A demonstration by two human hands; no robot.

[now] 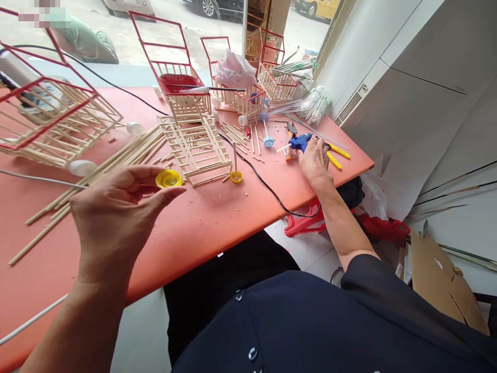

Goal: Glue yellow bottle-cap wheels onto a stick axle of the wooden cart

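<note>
My left hand [112, 220] pinches a yellow bottle cap [170, 179] between thumb and fingers, its hollow side showing, above the front of the table. On the right, my right hand [315, 161] is closed around a blue hot glue gun [298, 141] that lies at the table top, a white glue stick jutting from it. Between the hands stands a small frame of wooden sticks [200, 147]. Just right of that frame, a second yellow cap [236, 177] lies on the table with a short stick upright in it. Pliers with yellow handles [338, 154] lie beside my right hand.
Stick-built carts with red handles, one at left [58, 119] and several at the back, stand on the orange table [186, 223]. Long wooden sticks [116, 160] lie at left. A black cord [267, 186] crosses the front edge. A blue-capped axle [267, 141] lies mid-table.
</note>
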